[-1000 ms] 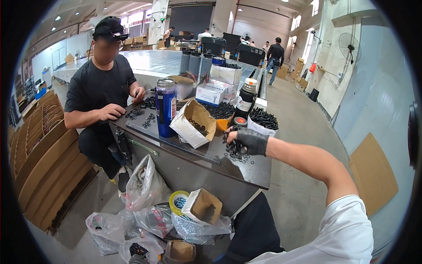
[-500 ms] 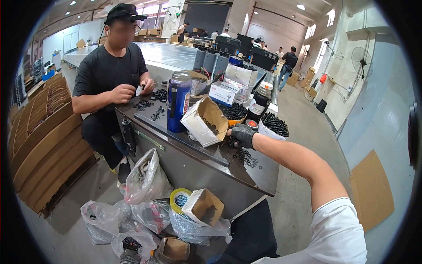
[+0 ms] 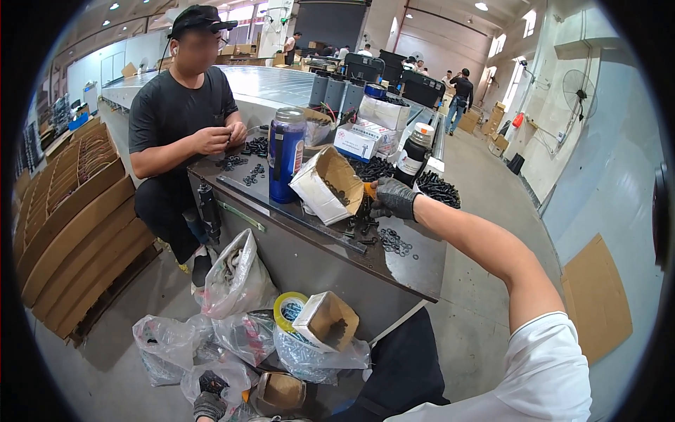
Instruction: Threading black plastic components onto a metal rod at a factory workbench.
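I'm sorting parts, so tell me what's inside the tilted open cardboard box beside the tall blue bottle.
The tilted open cardboard box shows a few small dark parts against its brown inner wall. Its lower depth is hidden by its own white side. The gloved right hand reaches beside its opening.

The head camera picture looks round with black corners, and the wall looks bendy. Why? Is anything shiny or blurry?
Head view: a fisheye lens leaves a black rim and bends straight edges like the right wall; ceiling lamps glare white; the long table gleams pale; the gloved right hand looks sharp; distant people are small and soft.
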Demonstrator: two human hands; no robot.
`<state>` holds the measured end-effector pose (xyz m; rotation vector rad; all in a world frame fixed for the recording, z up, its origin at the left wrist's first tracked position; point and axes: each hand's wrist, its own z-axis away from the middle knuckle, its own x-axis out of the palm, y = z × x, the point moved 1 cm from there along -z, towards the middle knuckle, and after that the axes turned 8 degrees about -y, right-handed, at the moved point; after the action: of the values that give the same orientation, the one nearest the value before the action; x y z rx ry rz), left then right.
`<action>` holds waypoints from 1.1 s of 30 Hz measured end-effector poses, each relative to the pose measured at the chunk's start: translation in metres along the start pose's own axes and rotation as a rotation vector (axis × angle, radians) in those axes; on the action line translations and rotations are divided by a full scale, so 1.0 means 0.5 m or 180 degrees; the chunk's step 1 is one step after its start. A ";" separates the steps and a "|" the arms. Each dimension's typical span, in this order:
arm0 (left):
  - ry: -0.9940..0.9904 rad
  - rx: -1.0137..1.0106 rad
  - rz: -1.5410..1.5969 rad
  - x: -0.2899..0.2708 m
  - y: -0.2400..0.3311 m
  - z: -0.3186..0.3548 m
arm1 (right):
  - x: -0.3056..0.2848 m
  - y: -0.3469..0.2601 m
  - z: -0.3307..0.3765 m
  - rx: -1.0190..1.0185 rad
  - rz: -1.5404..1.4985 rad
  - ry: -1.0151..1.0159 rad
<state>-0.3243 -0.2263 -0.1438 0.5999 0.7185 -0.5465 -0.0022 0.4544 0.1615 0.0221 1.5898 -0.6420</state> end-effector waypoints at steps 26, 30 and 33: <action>0.0484 -0.0326 0.0147 0.072 0.078 0.179 | 1.124 -0.875 -0.091 -0.1593 0.0337 -0.3334; 0.1006 -0.0148 0.0429 0.047 0.069 0.246 | 1.286 -0.922 -0.083 -0.1611 0.0826 -0.2783; 0.1548 0.0202 0.1335 0.012 0.067 0.237 | 1.377 -0.943 -0.076 -0.1600 0.1295 -0.2145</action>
<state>-0.2470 -0.2834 -0.0664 0.9310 1.0002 -0.0272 -0.3166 -0.1718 -0.2937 -0.2183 1.0040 0.0883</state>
